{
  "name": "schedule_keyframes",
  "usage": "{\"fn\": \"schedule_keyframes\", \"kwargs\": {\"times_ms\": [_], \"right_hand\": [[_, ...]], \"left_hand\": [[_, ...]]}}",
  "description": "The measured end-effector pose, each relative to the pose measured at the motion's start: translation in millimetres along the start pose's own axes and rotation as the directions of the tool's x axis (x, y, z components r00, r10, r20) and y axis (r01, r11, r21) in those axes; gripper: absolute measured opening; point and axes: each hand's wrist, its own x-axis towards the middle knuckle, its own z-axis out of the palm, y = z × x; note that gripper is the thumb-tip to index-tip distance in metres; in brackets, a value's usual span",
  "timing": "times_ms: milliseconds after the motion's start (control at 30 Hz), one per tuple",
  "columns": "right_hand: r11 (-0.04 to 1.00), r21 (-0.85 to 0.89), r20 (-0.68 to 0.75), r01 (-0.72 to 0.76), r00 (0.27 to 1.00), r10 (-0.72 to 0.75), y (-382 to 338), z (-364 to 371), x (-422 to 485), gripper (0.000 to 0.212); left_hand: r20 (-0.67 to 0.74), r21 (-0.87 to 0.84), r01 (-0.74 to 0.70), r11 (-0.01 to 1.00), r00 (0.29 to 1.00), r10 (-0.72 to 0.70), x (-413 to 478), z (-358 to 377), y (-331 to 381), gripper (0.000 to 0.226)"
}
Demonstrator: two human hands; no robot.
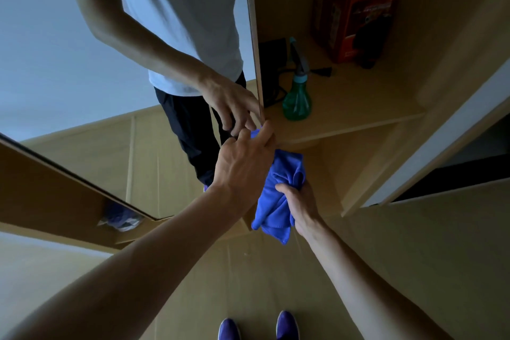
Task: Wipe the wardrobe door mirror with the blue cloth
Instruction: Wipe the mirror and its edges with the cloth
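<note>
The wardrobe door mirror [82, 77] fills the left half of the head view, and its glass reflects a person's arm, white shirt and dark trousers. My left hand [242, 163] grips the door's free edge near its lower corner, fingers curled round the edge. My right hand [299, 203] holds a bunched blue cloth [276, 201] just right of the door edge and below the shelf. The cloth hangs down from my fingers and is apart from the glass.
Inside the open wardrobe, a wooden shelf [358, 107] carries a green spray bottle [296, 91], a dark box with a cable [271, 63] and an orange package [356, 8]. A white panel [430, 135] slants at the right. My blue shoes [287, 326] stand on the wooden floor.
</note>
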Motion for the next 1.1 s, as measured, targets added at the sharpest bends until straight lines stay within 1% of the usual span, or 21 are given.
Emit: {"fn": "schedule_keyframes", "kwargs": {"times_ms": [133, 200, 267, 367, 433, 533, 600, 700, 833, 933, 1033, 1100], "right_hand": [[0.998, 0.053, -0.017, 0.044, 0.999, -0.043, -17, -2, -9, 0.038], [0.996, 0.072, 0.002, 0.055, 0.998, -0.055, -19, -6, -11, 0.038], [0.997, 0.056, 0.016, 0.045, 0.999, -0.046, -14, -8, -10, 0.035], [0.999, 0.014, -0.008, -0.037, 0.999, 0.037, 4, -9, -3, 0.021], [0.994, -0.025, -0.018, -0.104, 0.994, 0.103, 18, -8, 3, 0.011], [0.983, -0.078, 0.002, -0.164, 0.986, 0.164, 36, -10, 11, 0.016], [0.980, -0.108, 0.009, -0.167, 0.986, 0.169, 43, -11, 14, 0.022], [0.976, -0.128, -0.016, -0.177, 0.984, 0.176, 45, -10, 15, 0.024], [0.991, -0.064, -0.075, -0.122, 0.990, 0.117, 33, -3, 6, 0.018], [0.998, 0.003, -0.110, -0.067, 0.992, 0.067, 16, -1, -7, 0.010], [0.999, 0.038, -0.083, -0.003, 0.996, 0.006, 0, -2, -16, 0.011], [0.999, 0.027, -0.055, 0.023, 0.998, -0.021, -6, -6, -21, 0.014]], "left_hand": [[0.070, 0.027, 0.021, 0.999, 0.997, -0.023, 5, -11, 7, 0.043], [0.079, 0.030, 0.029, 0.999, 0.996, -0.031, 6, -14, 7, 0.040], [0.084, 0.017, 0.025, 1.000, 0.996, -0.026, 4, -13, 6, 0.040], [0.087, 0.005, 0.002, 1.000, 0.996, -0.002, 0, -9, 4, 0.044], [0.081, -0.024, -0.008, 1.000, 0.997, 0.010, -2, -9, 3, 0.042], [0.063, -0.064, -0.019, 0.998, 0.998, 0.024, -7, -7, 1, 0.037], [0.051, -0.076, -0.021, 0.997, 0.998, 0.025, -12, -4, 0, 0.034], [0.037, -0.103, -0.029, 0.994, 0.999, 0.033, -17, -2, 0, 0.029], [0.018, -0.130, -0.023, 0.991, 1.000, 0.025, -17, 0, 0, 0.032], [0.030, -0.115, -0.013, 0.993, 0.999, 0.017, -16, 2, 1, 0.034], [0.027, -0.140, 0.022, 0.990, 0.999, -0.018, -15, 6, 2, 0.029], [0.014, -0.163, 0.029, 0.986, 1.000, -0.028, -16, 6, 3, 0.029]]}}
